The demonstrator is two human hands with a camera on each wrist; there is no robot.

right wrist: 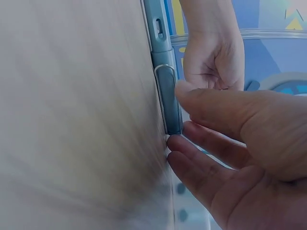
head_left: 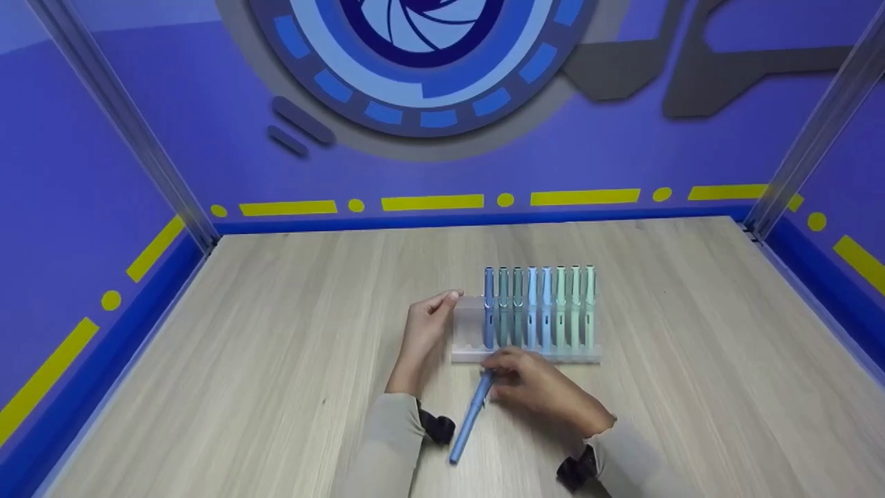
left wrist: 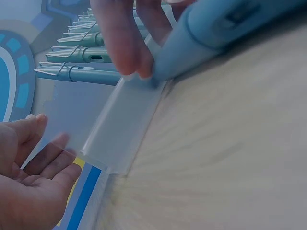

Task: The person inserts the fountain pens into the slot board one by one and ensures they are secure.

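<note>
A clear plastic pen stand (head_left: 470,355) stands on the table with several capped pens upright in a row. From left to right they run dark blue (head_left: 489,311), dark green (head_left: 511,318), light blue (head_left: 539,311) and light green (head_left: 575,311). My left hand (head_left: 425,328) grips the stand's left edge near its upper corner; fingers show through the clear panel in the left wrist view. In front of the stand, a blue pen (head_left: 470,418) lies slanted, its clip end toward the stand. My right hand (head_left: 536,384) pinches that clip end, thumb against the cap (right wrist: 168,96).
A pale wood-grain table (head_left: 276,360) spreads around the stand. Blue printed walls (head_left: 387,173) with yellow marks enclose it at the back and sides, with metal posts (head_left: 816,138) at the corners. The stand's left end holds no pens.
</note>
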